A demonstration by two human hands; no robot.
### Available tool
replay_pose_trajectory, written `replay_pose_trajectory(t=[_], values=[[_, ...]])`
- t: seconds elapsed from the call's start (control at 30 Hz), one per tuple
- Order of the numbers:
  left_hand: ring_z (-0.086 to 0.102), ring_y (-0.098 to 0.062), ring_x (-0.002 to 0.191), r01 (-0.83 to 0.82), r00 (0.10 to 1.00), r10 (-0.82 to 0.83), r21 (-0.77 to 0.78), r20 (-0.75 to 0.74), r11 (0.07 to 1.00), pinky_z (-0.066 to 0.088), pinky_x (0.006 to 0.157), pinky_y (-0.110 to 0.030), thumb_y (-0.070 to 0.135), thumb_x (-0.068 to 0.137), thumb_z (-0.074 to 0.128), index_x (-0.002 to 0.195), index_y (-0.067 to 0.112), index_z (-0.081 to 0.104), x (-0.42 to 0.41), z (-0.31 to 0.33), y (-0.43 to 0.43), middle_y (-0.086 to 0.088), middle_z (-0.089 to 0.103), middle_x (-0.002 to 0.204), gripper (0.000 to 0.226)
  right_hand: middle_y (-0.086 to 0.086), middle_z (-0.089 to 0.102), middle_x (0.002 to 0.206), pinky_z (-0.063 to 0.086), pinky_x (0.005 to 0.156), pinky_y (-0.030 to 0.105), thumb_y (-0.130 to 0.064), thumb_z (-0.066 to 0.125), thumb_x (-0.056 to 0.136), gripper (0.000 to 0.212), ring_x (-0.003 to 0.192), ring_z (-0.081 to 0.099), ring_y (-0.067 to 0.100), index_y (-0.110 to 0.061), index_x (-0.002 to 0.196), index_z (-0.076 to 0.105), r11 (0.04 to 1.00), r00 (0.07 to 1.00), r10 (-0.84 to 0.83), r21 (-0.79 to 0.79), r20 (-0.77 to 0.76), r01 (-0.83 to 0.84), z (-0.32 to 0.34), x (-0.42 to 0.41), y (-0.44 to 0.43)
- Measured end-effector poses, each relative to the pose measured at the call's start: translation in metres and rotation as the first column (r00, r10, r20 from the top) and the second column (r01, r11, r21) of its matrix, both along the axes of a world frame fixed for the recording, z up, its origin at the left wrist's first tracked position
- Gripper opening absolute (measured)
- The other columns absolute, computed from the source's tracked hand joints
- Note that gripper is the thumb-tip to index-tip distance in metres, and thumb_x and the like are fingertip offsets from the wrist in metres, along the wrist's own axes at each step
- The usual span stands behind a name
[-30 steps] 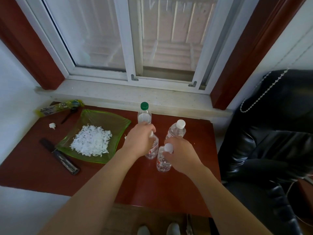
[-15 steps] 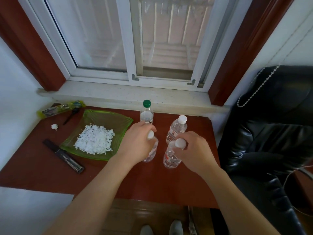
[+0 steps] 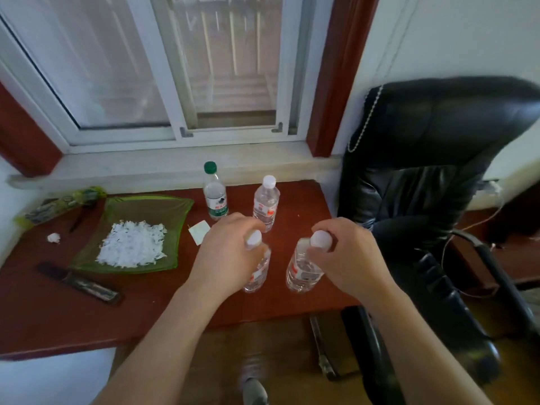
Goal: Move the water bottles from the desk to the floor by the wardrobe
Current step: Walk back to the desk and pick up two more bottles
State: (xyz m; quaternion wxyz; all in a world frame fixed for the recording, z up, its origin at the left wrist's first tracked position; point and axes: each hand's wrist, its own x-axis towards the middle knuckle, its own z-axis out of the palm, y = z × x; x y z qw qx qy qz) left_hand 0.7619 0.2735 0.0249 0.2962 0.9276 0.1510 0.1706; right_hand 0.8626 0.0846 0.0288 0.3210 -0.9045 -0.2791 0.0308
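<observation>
Several clear water bottles are over the red-brown desk [image 3: 58, 314]. My left hand [image 3: 225, 255] grips the neck of a white-capped bottle [image 3: 257, 273]. My right hand [image 3: 344, 255] grips the neck of another white-capped bottle [image 3: 301, 273]. Both held bottles are upright over the desk's near right part; whether they touch it I cannot tell. Behind them a green-capped bottle [image 3: 215, 197] and a third white-capped bottle [image 3: 266, 206] stand on the desk near the window sill. No wardrobe is in view.
A green glass dish [image 3: 175, 211] with white shreds sits at the desk's left. A dark flat bar [image 3: 81, 283], a small card [image 3: 199, 230], a paper ball [image 3: 53, 237] and a wrapped packet [image 3: 58, 204] lie around it. A black office chair [image 3: 423, 200] stands at the right.
Both hands have drawn their bottles toward me and apart, away from the two bottles at the back. The view has swung to the right, showing more of the chair.
</observation>
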Motion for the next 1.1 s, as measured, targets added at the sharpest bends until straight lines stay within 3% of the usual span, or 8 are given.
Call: replay_pose_trajectory(t=[0.17,0.33,0.63,0.8,0.93,1.03,1.1], values=[[0.058,-0.01,0.099,0.08,0.996,-0.08,0.008,-0.035,0.997,0.05,0.088,-0.035,0.02,0.08,0.072,0.109,0.026,0.07,-0.004,0.013,-0.058,0.01,0.064,0.106,0.03,-0.01,0.064,0.095,0.047,0.074,0.015,-0.022,0.076,0.079,0.028,0.084,0.059,0.004,-0.021,0.106,0.068,0.994,0.994,-0.108,0.035,0.003,0.108,0.01,-0.025,-0.068],[0.058,-0.007,0.093,0.199,0.98,-0.198,0.012,-0.02,0.98,0.051,0.084,-0.034,0.022,0.079,0.071,0.105,0.026,0.071,-0.007,0.025,-0.134,0.012,0.063,0.101,0.027,-0.016,0.06,0.095,0.037,0.07,0.007,-0.023,0.072,0.08,0.028,0.085,0.056,-0.001,-0.027,0.107,0.067,0.965,0.966,-0.258,0.057,-0.003,0.258,0.018,-0.061,-0.153],[0.059,-0.009,0.087,0.441,0.897,-0.44,-0.033,0.047,0.897,0.049,0.079,-0.031,0.022,0.075,0.074,0.1,0.026,0.072,-0.03,0.033,-0.291,0.01,0.063,0.094,0.026,-0.016,0.062,0.106,0.05,0.081,0.025,-0.027,0.071,0.081,0.035,0.093,0.058,0.005,-0.03,0.115,0.066,0.864,0.864,-0.503,0.031,0.007,0.503,0.035,-0.146,-0.32],[0.058,-0.005,0.085,0.628,0.778,-0.627,-0.055,0.04,0.776,0.045,0.072,-0.012,0.024,0.08,0.075,0.101,0.028,0.068,-0.038,0.038,-0.375,0.013,0.06,0.094,0.022,-0.021,0.058,0.092,0.045,0.072,0.021,-0.026,0.074,0.078,0.026,0.084,0.055,0.001,-0.032,0.103,0.068,0.748,0.749,-0.663,0.042,0.001,0.662,0.038,-0.194,-0.398],[0.06,-0.005,0.085,0.772,0.634,-0.772,-0.077,0.036,0.63,0.051,0.078,-0.023,0.023,0.078,0.078,0.1,0.027,0.069,-0.037,0.041,-0.442,0.014,0.061,0.092,0.023,-0.017,0.06,0.087,0.047,0.067,0.021,-0.024,0.074,0.079,0.018,0.08,0.056,0.002,-0.029,0.095,0.068,0.622,0.623,-0.782,0.041,-0.002,0.782,0.038,-0.229,-0.448],[0.061,-0.004,0.084,0.856,0.512,-0.858,-0.108,0.038,0.506,0.054,0.078,-0.029,0.022,0.077,0.079,0.099,0.026,0.07,-0.034,0.039,-0.492,0.014,0.063,0.091,0.024,-0.018,0.061,0.09,0.053,0.071,0.029,-0.024,0.074,0.078,0.022,0.079,0.058,0.004,-0.026,0.099,0.069,0.511,0.512,-0.859,0.044,-0.009,0.858,0.033,-0.252,-0.483],[0.06,-0.003,0.085,0.901,0.425,-0.904,-0.113,0.043,0.419,0.054,0.079,-0.029,0.022,0.077,0.079,0.1,0.026,0.07,-0.032,0.036,-0.523,0.014,0.063,0.092,0.025,-0.018,0.061,0.093,0.053,0.073,0.027,-0.025,0.074,0.078,0.026,0.079,0.057,0.003,-0.025,0.104,0.069,0.433,0.433,-0.901,0.038,-0.003,0.901,0.029,-0.266,-0.505]])
